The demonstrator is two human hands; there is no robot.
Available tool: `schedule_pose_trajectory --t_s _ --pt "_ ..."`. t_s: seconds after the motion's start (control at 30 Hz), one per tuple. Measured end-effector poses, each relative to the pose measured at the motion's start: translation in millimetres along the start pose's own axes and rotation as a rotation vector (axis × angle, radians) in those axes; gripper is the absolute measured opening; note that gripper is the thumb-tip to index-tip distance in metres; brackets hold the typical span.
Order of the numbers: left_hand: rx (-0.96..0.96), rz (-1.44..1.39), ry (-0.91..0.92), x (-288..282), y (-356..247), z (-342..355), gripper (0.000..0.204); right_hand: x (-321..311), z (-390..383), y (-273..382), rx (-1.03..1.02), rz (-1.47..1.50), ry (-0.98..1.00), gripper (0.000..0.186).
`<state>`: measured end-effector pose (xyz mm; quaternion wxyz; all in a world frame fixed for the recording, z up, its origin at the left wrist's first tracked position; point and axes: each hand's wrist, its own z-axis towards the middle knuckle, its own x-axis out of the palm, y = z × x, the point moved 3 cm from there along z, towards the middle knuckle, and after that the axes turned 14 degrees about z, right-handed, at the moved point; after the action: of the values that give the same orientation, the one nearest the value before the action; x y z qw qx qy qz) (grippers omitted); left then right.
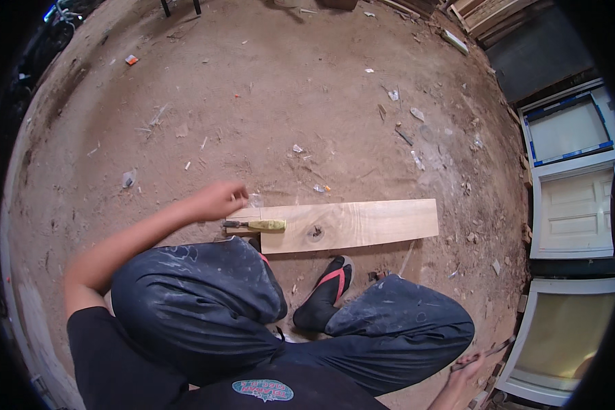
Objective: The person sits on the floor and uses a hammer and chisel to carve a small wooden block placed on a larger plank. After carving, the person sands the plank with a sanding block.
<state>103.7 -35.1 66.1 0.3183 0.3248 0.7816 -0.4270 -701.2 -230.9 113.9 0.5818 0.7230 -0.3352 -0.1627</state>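
A pale wooden board (369, 222) with a dark knot lies across the ground in front of my feet. Resting on its left part is a chisel (266, 225) with a yellow-green handle, blade pointing left. My left hand (220, 200) is over the board's left end, just beyond the chisel; its fingers are loosely bent and apart, with nothing visible in them. Low at the right, beside my knee, my right hand (467, 370) is closed around a thin dark rod-like tool (502, 345), whose kind I cannot make out.
My bent legs (191, 294) and a sandalled foot (331, 287) are close to the board's near edge. Framed panels (560, 301) stand along the right side. Small litter, such as an orange-and-white scrap (131, 60), dots the dirt floor (253, 123). Lumber (488, 14) lies at far right.
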Motion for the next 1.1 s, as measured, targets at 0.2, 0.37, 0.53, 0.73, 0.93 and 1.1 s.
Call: schedule_pose_trajectory --t_s 0.2,0.37,0.53,0.73,0.93,1.1 --pt "0.179 0.293 -0.226 128.8 19.1 31.2 0.04 -192.6 1.9 -126.1 0.403 -0.27 -0.337 0.023" --pt "0.097 0.246 -0.337 157.9 15.8 38.0 0.039 -190.6 -67.0 -197.4 0.677 -0.521 -0.163 0.025" --pt "0.019 0.274 -0.418 171.3 43.3 26.4 0.035 -104.6 -66.2 -222.3 0.681 -0.67 0.167 0.026" --pt "-0.193 -0.15 -0.395 156.6 41.7 21.4 0.029 -29.2 -53.2 -223.6 0.608 -0.715 0.413 0.028" --pt "-0.287 -0.418 -0.555 125.2 40.8 9.6 0.034 24.6 -51.2 -227.5 0.571 -0.742 0.577 0.03" --pt "-0.221 -0.291 -0.658 129.1 31.7 5.6 0.034 50.9 -55.5 -225.6 0.552 -0.754 0.669 0.031"
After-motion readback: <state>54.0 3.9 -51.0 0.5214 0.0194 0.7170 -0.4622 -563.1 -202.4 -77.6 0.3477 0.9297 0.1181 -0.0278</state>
